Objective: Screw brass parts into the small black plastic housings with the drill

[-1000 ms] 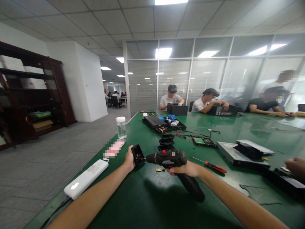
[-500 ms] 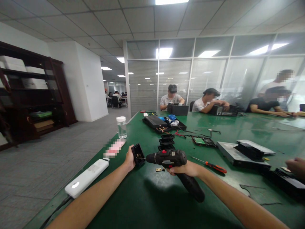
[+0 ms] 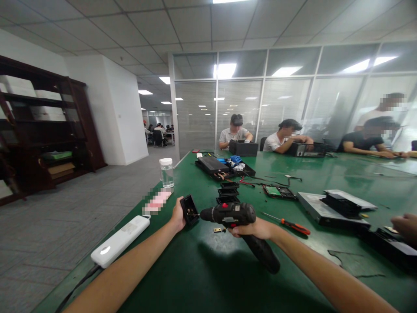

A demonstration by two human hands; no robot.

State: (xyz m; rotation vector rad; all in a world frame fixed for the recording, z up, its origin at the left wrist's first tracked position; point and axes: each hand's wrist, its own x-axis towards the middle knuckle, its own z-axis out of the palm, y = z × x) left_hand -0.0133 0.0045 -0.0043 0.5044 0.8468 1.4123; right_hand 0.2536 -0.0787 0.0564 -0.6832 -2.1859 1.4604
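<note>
My left hand (image 3: 178, 215) grips a small black open-fronted box (image 3: 189, 209), tilted so its inside faces right; brass-coloured bits show within it. In my right hand (image 3: 250, 228) is a black cordless drill (image 3: 233, 214), its chuck pointing left. The bit reaches into the box's opening, though I cannot tell whether it touches a screw. On the table below the drill lies a small brass-coloured plate (image 3: 217, 230) beside a tiny dark piece. Several similar black boxes (image 3: 228, 191) stand in a row just behind the drill.
An orange-handled screwdriver (image 3: 295, 227) lies to the right, near metal drive cases (image 3: 319, 211) and a green circuit board (image 3: 273, 191). A white power strip (image 3: 120, 241) and a lidded jar (image 3: 167, 174) line the left edge. Another person's hand (image 3: 405, 228) is at far right; co-workers sit across the table.
Both hands hold nearly the same pose, with the drill bit still in the box's opening. The whole view has shifted very slightly.
</note>
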